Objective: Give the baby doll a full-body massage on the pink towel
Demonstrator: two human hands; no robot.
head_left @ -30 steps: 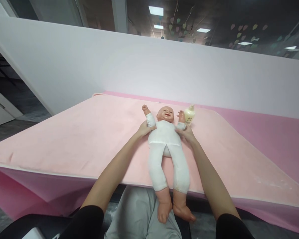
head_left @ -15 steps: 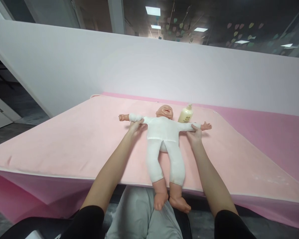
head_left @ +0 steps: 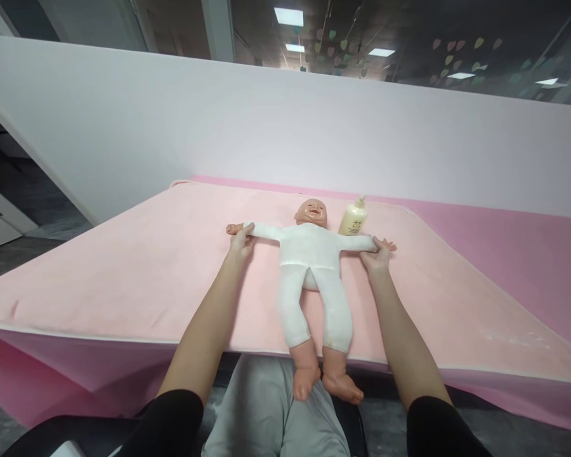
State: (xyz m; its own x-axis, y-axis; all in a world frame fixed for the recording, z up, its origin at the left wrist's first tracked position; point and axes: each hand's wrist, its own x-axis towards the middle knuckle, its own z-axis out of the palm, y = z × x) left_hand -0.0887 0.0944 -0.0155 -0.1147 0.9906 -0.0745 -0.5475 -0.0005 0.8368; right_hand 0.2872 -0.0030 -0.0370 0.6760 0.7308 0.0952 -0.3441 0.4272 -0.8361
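A baby doll (head_left: 309, 260) in a white bodysuit lies on its back on a pink cloth-covered table (head_left: 124, 273), its feet hanging over the near edge. Both doll arms are stretched out sideways. My left hand (head_left: 240, 240) grips the doll's arm near the wrist on the left. On the other side my right hand (head_left: 377, 254) holds the other wrist. A cream lotion bottle (head_left: 353, 218) stands just beyond the doll's shoulder, next to its head.
A white partition wall (head_left: 219, 127) rises right behind the table. A brighter pink sheet (head_left: 504, 247) shows under the cloth at the right. My grey-trousered knees (head_left: 266, 412) sit below the table's near edge.
The doll's arms went from raised beside its head to stretched flat sideways. My hands slid outward from its upper arms to its wrists.
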